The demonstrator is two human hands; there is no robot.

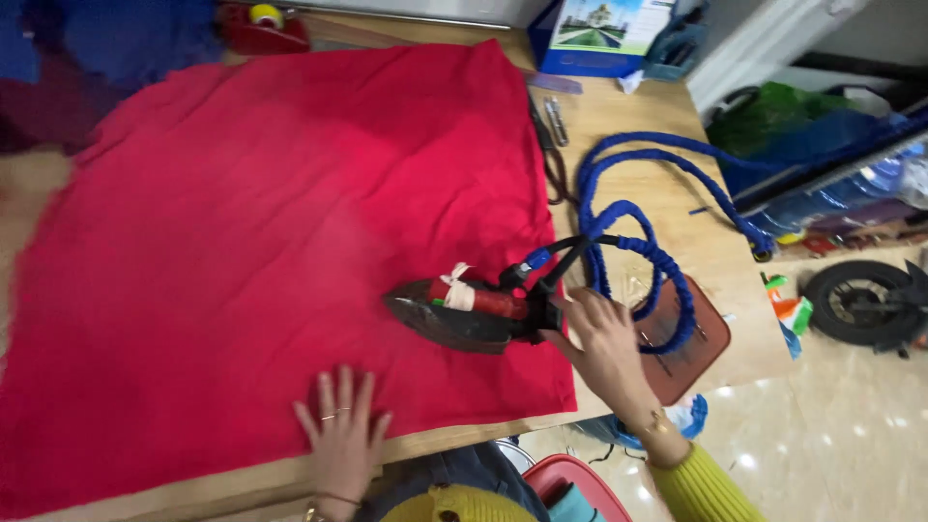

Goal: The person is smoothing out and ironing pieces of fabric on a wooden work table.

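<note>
A large red cloth (271, 222) lies spread over a wooden table (667, 193). A dark steam iron (464, 314) with a red handle wrapped in white tape rests on the cloth near its right edge, tip pointing left. My right hand (601, 340) is just behind the iron's rear end, fingers spread and touching the area where the blue braided hose (628, 222) joins it. My left hand (343, 435) lies flat on the cloth's near edge, fingers apart, holding nothing.
A brown iron rest pad (698, 348) sits at the table's right edge under the hose loop. Scissors (551, 145) lie beside the cloth. A blue box (604, 39) stands at the back. A wheel (865, 302) and bags crowd the floor at right.
</note>
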